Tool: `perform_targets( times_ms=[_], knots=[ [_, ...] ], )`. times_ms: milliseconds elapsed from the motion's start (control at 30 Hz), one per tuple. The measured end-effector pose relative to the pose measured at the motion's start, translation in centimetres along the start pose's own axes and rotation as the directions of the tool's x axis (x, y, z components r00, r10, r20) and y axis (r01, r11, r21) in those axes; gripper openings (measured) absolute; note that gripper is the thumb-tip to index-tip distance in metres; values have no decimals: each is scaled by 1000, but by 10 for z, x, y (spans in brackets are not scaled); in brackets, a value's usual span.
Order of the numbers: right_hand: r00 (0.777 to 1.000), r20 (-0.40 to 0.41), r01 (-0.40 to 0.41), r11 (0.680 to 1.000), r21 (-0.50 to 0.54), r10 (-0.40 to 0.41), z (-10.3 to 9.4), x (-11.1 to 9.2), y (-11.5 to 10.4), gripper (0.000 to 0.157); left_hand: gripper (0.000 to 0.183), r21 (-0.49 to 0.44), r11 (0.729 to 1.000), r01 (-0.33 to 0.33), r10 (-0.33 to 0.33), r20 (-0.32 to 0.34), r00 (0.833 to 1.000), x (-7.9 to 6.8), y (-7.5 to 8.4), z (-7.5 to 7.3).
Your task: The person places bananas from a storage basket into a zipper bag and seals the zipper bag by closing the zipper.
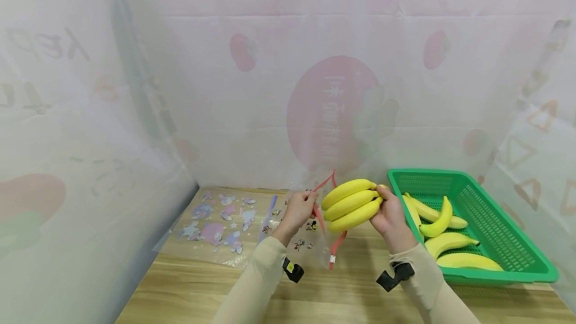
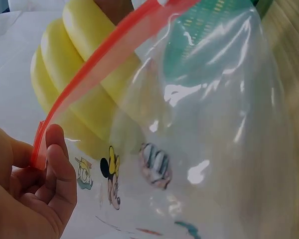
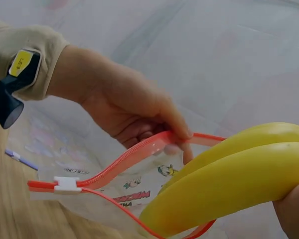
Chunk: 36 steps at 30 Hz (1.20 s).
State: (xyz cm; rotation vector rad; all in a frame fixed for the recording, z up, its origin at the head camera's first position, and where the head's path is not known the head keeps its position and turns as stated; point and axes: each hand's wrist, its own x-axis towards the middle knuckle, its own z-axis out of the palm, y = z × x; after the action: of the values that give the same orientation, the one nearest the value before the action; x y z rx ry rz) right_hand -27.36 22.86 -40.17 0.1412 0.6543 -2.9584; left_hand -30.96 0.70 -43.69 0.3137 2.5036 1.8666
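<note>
My right hand (image 1: 390, 218) grips a bunch of three yellow bananas (image 1: 351, 205) by its stem end, tips pointing left. With thumb and fingers my left hand (image 1: 297, 211) pinches the red zip edge (image 3: 152, 144) of a clear slider bag (image 2: 224, 149) printed with cartoon figures. The bag's mouth gapes, a white slider (image 3: 67, 184) sitting near one end. In the right wrist view the banana tips reach in between the two red edges. Seen from the left wrist, the bananas show partly through the clear plastic.
At right a green basket (image 1: 508, 224) contains several loose bananas (image 1: 450, 240). A second clear bag (image 1: 216, 226), with pastel prints and a purple zip strip (image 1: 268, 218), lies flat at left on the wooden table (image 1: 193, 284). Printed sheeting (image 1: 270, 89) surrounds the table at the back and sides.
</note>
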Motion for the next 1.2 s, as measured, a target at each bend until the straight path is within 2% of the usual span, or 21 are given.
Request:
perform_targets(
  times_ms=[100,267,433,533,633,700,767,900,1067,1167,1200],
  knots=[
    [1000,-12,-11,999,-52,11,-2,2,3,12,38,12,1000,-1,1,-10,1000,-1,2,0],
    [1000,-24,13,992,-122,-16,-5,5,9,12,36,-17,1000,14,-14,-12,1000,-2,5,1],
    [999,-14,47,970,-239,-52,-7,6,17,10,36,-53,998,38,-38,2,999,-3,7,2],
    [997,-43,36,918,-396,-57,-10,6,21,13,35,-66,997,42,-42,8,999,-3,7,1],
    [996,-75,1,835,-550,-51,-14,6,23,18,34,-82,996,41,-40,8,999,-2,7,1],
    [996,-84,-19,787,-616,-42,-17,5,24,21,34,-91,995,43,-42,6,999,-2,6,1],
    [997,-78,-31,771,-636,-25,-20,5,24,22,35,-100,994,46,-45,8,999,-2,4,1],
    [998,-62,-38,759,-650,-3,-25,6,22,22,35,-112,992,53,-52,11,999,-1,3,0],
    [999,-45,-11,741,-671,-25,-27,8,20,27,34,-146,988,56,-54,20,998,0,4,-1],
    [999,-8,21,716,-698,-37,-28,9,20,35,32,-164,983,77,-72,35,997,-1,5,-1],
    [999,5,32,696,-717,-41,-28,9,21,38,32,-171,982,82,-77,41,996,-1,6,-1]
  ],
)
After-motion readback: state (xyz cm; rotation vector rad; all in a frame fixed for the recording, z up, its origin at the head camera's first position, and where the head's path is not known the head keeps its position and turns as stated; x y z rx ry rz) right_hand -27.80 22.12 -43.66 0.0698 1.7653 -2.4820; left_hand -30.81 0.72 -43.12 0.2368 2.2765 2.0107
